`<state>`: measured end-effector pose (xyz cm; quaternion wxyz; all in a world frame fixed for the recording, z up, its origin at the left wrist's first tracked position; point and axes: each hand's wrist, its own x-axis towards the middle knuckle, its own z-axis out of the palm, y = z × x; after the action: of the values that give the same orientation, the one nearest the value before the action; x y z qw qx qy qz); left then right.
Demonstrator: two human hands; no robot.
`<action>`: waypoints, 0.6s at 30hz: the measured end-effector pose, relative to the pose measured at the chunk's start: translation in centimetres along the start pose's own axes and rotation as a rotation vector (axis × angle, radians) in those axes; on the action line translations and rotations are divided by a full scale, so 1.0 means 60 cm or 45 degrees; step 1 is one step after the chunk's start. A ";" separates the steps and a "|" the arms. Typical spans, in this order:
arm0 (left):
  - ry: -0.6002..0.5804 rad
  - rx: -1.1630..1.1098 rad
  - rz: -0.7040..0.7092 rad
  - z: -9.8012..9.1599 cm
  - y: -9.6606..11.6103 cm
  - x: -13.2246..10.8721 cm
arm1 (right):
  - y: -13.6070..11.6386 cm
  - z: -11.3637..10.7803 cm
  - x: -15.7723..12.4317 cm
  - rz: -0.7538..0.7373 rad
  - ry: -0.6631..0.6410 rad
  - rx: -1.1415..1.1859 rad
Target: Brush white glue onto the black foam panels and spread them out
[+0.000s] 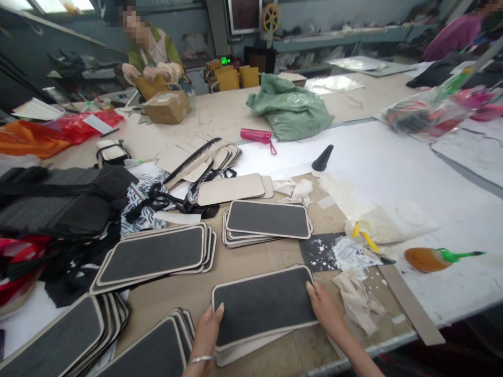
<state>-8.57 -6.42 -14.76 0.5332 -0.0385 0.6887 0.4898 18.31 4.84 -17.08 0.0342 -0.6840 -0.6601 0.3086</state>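
A long worktable (220, 112) is spreading right across the view, and taking that view as our clock face, a co-worker (168, 52) is working over at eleven. A dark bundle (58, 201) is sprawling at nine o'clock, and a green bag (291, 110) is slumping at one. A stack of pale-edged panels (153, 254) is fanning out at eight, while a smaller-looking stack (269, 219) is sitting just below centre. Now to six o'clock, where the dark panel (265, 309) is lying between both hands, a pale board (251, 351) peeking out beneath it! The left hand (206, 327) is clasping its left end, thumb pressing the dark face; the right hand (326, 309) is pinching the right edge, the undersides of both grips hiding from us. And out at four, an amber bottle (424, 260) is lying sideways, a yellow-handled tool (370, 242) resting nearby
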 end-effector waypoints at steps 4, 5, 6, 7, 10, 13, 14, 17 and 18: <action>-0.052 0.009 0.010 0.010 0.035 0.007 | 0.001 -0.023 0.019 -0.084 0.059 0.409; -0.081 0.007 0.022 0.022 0.056 0.009 | -0.006 -0.036 0.030 -0.107 0.076 0.448; -0.107 0.010 0.044 0.037 0.082 0.011 | -0.017 -0.052 0.046 -0.128 0.100 0.459; -0.123 0.022 0.082 0.055 0.111 0.015 | -0.031 -0.069 0.064 -0.148 0.134 0.452; -0.153 0.095 0.275 0.122 0.205 0.039 | -0.080 -0.121 0.128 -0.210 0.286 0.347; -0.178 0.271 0.472 0.179 0.278 0.076 | -0.120 -0.160 0.183 -0.188 0.336 0.101; -0.152 0.349 0.530 0.190 0.292 0.086 | -0.126 -0.168 0.195 -0.149 0.325 -0.015; 0.114 0.594 0.817 0.189 0.296 0.099 | -0.114 -0.178 0.206 -0.049 0.306 -0.333; 0.215 0.689 0.933 0.178 0.284 0.097 | -0.101 -0.176 0.204 -0.037 0.311 -0.398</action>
<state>-13.42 12.77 -7.93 0.2578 0.3081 0.8011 0.4437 17.18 20.75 -10.42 0.0118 -0.7037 -0.7008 0.1167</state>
